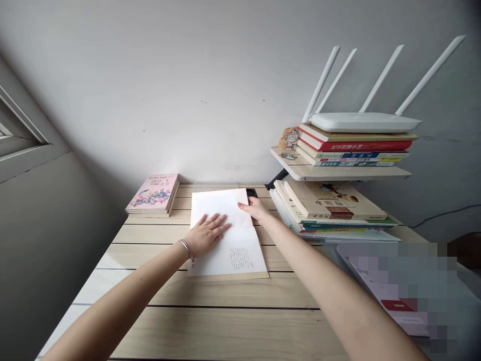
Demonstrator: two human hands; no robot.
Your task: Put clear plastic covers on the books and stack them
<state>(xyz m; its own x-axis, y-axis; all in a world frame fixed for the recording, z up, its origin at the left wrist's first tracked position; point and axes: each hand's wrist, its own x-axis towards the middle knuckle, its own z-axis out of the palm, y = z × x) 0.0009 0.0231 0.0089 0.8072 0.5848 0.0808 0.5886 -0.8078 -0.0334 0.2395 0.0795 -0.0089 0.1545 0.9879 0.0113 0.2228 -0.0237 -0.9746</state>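
A white book [240,239] lies on the slatted wooden table [225,328], a small block of printed text near its lower right corner. Spread flat on its left half is my left hand [207,234], fingers apart, with a silver bracelet at the wrist. My right hand [254,208] grips the book's upper right edge, the thumb on top of the page and the other fingers mostly hidden. A dark object [251,192], partly covered, shows just behind that corner.
Pink-covered books [154,193] are stacked at the back left. To the right, more books [334,200] sit below a small shelf [341,173], which carries another stack [361,146] and a white router [364,122]. A flat pale item [387,286] lies front right, partly blurred out.
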